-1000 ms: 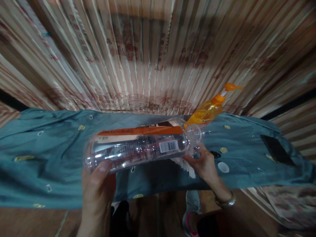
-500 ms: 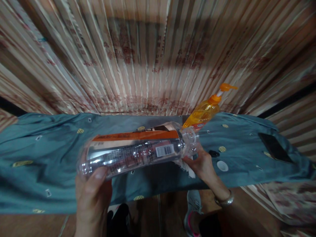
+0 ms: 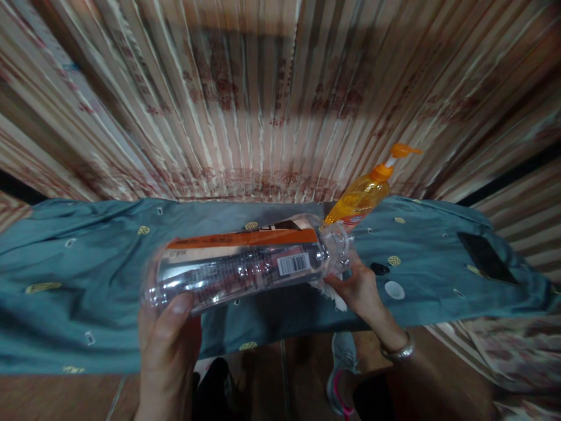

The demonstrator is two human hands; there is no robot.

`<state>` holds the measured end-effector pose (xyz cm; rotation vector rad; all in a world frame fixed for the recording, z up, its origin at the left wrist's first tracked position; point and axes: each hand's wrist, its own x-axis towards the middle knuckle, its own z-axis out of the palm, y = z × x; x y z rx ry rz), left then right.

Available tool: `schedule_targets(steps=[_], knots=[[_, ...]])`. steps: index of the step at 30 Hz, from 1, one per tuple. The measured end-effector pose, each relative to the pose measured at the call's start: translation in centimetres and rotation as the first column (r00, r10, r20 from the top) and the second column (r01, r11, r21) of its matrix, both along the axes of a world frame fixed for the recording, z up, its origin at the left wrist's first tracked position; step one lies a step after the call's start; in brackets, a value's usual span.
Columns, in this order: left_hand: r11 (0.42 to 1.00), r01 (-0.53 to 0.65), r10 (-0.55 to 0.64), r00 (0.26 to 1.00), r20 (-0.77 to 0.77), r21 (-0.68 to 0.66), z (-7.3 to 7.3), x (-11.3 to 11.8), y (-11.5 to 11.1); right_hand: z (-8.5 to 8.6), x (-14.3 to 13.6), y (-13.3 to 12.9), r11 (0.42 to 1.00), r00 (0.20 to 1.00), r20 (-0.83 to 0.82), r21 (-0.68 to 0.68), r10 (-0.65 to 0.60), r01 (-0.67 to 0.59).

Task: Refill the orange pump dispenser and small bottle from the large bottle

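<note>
A large clear plastic bottle [image 3: 245, 266] with an orange and cream label and a barcode is held on its side above the cloth. My left hand [image 3: 169, 339] grips its base end, thumb on the near side. At the neck end, my right hand [image 3: 357, 289] has its fingers closed around the bottle, and a piece of white tissue [image 3: 331, 293] shows below them. Behind the neck stands a pump bottle of yellow-orange liquid [image 3: 359, 199], seen tilted in the view.
Teal patterned cloth [image 3: 87, 245] covers the narrow table. On its right side lie a dark phone [image 3: 486, 257], a white round cap [image 3: 395, 290] and a small black object [image 3: 380, 269]. A pleated curtain [image 3: 263, 105] hangs behind.
The clear bottle and my left hand have shifted very slightly to the right. The grip of both hands looks the same.
</note>
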<state>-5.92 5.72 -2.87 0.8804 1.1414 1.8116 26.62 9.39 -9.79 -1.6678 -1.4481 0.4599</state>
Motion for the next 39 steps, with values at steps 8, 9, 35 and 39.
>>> schedule_targets(steps=[8, 9, 35, 39], knots=[[1.0, -0.028, 0.028, 1.0, 0.012, -0.002, 0.0, 0.1, 0.2, -0.3, 0.1, -0.2, 1.0, 1.0, -0.003, -0.001, -0.022, 0.022], [1.0, -0.026, 0.026, 1.0, 0.016, 0.001, -0.1, 0.0, 0.2, -0.3, 0.1, -0.2, 1.0, 1.0, 0.003, -0.004, -0.023, 0.023], [0.999, -0.044, 0.044, 0.999, -0.025, 0.0, 0.0, -0.4, -0.1, -0.7, 0.3, 0.0, 0.999, 0.995, 0.095, 0.042, -0.008, 0.004], [0.999, -0.041, 0.042, 0.998, -0.039, 0.015, 0.0, -0.6, 0.0, -0.7, 0.2, 0.0, 0.999, 0.995, 0.104, 0.042, -0.003, -0.001]])
